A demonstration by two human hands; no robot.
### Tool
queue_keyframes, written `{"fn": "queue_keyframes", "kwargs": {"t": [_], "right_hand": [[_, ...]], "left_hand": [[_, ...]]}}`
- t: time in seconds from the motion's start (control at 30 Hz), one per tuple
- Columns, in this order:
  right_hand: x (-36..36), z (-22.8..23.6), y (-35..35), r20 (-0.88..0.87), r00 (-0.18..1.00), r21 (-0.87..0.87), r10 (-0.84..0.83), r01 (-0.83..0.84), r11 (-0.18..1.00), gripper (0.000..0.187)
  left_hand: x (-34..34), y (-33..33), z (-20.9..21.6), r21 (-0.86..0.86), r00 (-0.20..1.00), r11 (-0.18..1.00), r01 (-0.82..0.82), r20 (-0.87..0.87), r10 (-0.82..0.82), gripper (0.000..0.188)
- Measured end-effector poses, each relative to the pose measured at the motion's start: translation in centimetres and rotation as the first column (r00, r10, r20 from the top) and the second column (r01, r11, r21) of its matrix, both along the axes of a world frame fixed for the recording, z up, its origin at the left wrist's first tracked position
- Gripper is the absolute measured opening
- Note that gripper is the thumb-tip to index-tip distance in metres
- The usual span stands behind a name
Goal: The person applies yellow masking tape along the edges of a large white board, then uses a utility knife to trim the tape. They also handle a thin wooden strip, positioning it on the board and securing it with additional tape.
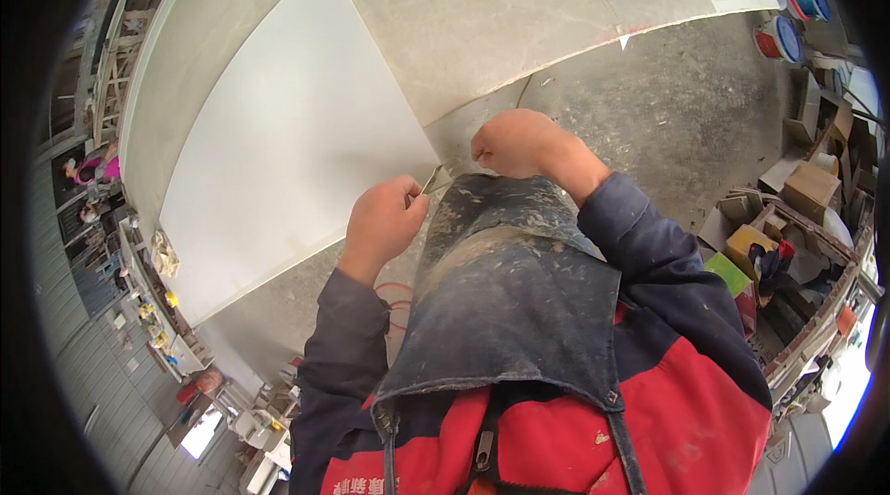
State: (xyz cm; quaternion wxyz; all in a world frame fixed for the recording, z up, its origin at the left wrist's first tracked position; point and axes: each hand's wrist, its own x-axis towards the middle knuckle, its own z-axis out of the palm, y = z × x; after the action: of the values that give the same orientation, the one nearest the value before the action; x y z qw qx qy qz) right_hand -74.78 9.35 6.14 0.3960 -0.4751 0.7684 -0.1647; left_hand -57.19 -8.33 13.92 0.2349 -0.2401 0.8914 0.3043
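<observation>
My left hand (387, 222) is closed on a small thin greyish piece (436, 179), which juts from between thumb and fingers. I cannot make out what kind of thing it is. To its right my right hand (524, 145) is bent at the wrist, with the fingers curled in. Whatever those fingers may hold is hidden. Both hands are in front of my dark, stained apron (505, 310). Close beyond the left hand lies the corner of a large smooth white panel (297, 133), beside a beige stone-like slab (482, 13).
Rough grey floor (667, 106) stretches to the right of the slab. Paint-type buckets with blue rims (788, 39) stand at the far right. Below them cardboard boxes (809, 189) are heaped in a wooden frame. A red hose (397, 298) curls beside my apron. Another person (97, 167) is at the far left.
</observation>
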Motion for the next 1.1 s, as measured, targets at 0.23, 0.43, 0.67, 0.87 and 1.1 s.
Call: {"fn": "queue_keyframes", "kwargs": {"t": [0.23,0.43,0.67,0.87,1.1], "right_hand": [[0.3,-0.9,0.2,-0.001,1.0,-0.089,-0.004,0.004,0.996,0.02],[0.7,-1.0,0.4,-0.007,0.999,-0.109,-0.033,0.032,0.994,0.02],[1.2,-0.6,1.3,-0.04,0.996,-0.078,-0.083,0.08,0.994,0.022],[1.6,0.2,1.2,-0.094,0.993,-0.057,-0.067,0.062,0.996,0.023],[1.8,-0.5,1.7,-0.06,0.992,-0.091,-0.111,0.106,0.99,0.023]], "left_hand": [[0.4,1.2,-1.2,-0.024,0.997,0.996,-0.081,-0.007,0.081,0.026],[0.4,1.2,-0.3,-0.012,0.991,0.992,-0.129,0.035,0.129,0.026],[0.6,1.2,-0.2,0.016,0.986,0.987,-0.161,-0.042,0.162,0.025],[1.2,1.7,-2.3,-0.003,0.987,0.996,-0.093,-0.134,0.092,0.028],[1.2,2.6,-1.4,0.023,0.972,0.978,-0.205,-0.109,0.207,0.027]]}}
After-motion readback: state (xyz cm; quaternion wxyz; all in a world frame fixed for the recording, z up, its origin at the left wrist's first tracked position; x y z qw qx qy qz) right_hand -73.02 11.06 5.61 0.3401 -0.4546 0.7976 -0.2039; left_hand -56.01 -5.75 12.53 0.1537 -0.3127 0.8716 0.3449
